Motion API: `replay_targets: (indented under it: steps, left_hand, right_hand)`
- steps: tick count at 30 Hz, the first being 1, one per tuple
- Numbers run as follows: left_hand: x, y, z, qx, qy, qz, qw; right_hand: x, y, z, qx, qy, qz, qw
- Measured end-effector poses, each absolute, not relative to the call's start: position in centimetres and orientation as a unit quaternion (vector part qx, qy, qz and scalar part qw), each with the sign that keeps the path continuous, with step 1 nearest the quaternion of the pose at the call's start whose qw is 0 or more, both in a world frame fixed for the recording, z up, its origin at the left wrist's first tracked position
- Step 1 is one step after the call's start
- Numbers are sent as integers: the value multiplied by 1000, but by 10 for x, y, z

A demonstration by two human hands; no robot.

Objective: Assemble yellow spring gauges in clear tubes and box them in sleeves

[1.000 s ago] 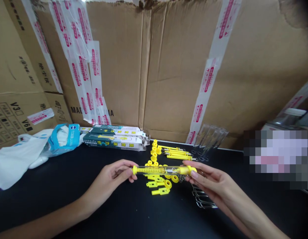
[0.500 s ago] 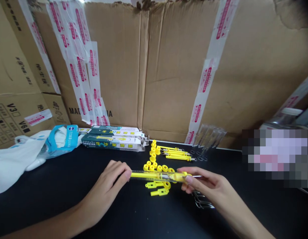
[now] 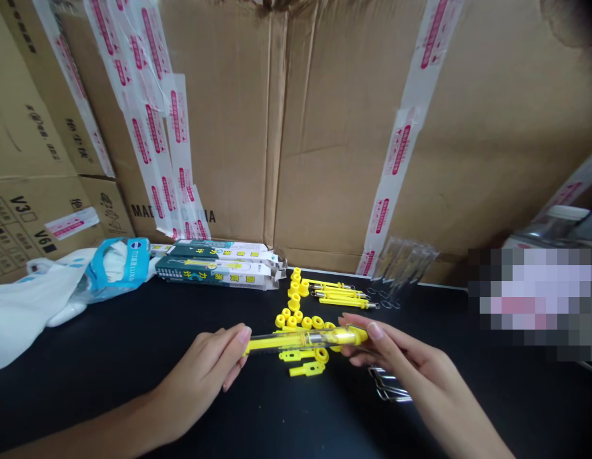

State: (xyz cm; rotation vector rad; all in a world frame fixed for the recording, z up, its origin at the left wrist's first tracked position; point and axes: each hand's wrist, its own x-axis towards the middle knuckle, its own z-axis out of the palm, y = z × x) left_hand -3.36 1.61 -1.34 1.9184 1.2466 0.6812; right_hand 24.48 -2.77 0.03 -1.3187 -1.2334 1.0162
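A tubular spring scale (image 3: 288, 341), with a clear sleeve around a yellow inner rod and a metal spring, lies roughly level between my hands. My left hand (image 3: 207, 370) is closed on its left end, thumb on top. Around the yellow cap at the right end, the fingers and thumb of my right hand (image 3: 403, 360) are closed. Just beneath the scale are flat yellow pieces with slots (image 3: 308, 369) and a yellow ring (image 3: 321, 355), partly covered by it. Small yellow caps (image 3: 294, 301) sit behind it in a loose group.
Yellow rods with springs (image 3: 343, 294) lie beyond the caps, near clear tubes (image 3: 405, 264) and thin wire rings. Bent metal hooks (image 3: 390, 386) rest by my right hand. Printed boxes (image 3: 219, 271) and a blue-white tissue pack (image 3: 118, 264) stand left, before a cardboard wall (image 3: 334, 146).
The left end of the spring scale has dropped slightly, and my left hand with it. My right hand's fingers have shifted on the cap; the metal wire beyond it no longer shows.
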Motion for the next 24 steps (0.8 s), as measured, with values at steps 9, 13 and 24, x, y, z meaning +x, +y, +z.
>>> replay_targets:
  steps: [9,13,24]
  left_hand:
    - [-39,16,-18,722,505,266,390]
    - [-34,16,-12,712,528,235,397]
    - [-32,10,0,793,415,185,405]
  right_hand:
    - [240,-32,6,-476,-433,505,575]
    - [239,-33,5,-483,-433,525,550]
    - [237,-42,0,-454,-329,638,528]
